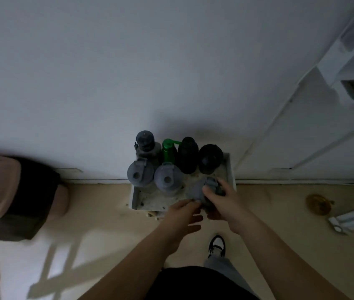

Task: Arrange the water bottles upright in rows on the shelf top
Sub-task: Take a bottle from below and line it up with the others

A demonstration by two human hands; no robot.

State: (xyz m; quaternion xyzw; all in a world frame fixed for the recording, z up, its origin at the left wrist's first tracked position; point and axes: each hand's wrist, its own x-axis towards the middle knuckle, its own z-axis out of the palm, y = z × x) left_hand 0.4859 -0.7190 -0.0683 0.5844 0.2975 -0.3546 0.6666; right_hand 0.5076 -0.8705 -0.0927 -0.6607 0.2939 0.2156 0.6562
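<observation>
A small white shelf top stands against the wall. Along its back stand a dark-capped grey bottle, a green bottle, a black bottle and a round black bottle. In front of them stand two grey-lidded bottles. A third grey-lidded bottle is at the front right, gripped by my right hand around its lid and side. My left hand touches its lower left side with fingers spread.
A beige and dark bag sits on the floor at the left. A yellowish round object and a white bar lie on the floor at the right. My shoe is just below the shelf. A white door frame rises at the right.
</observation>
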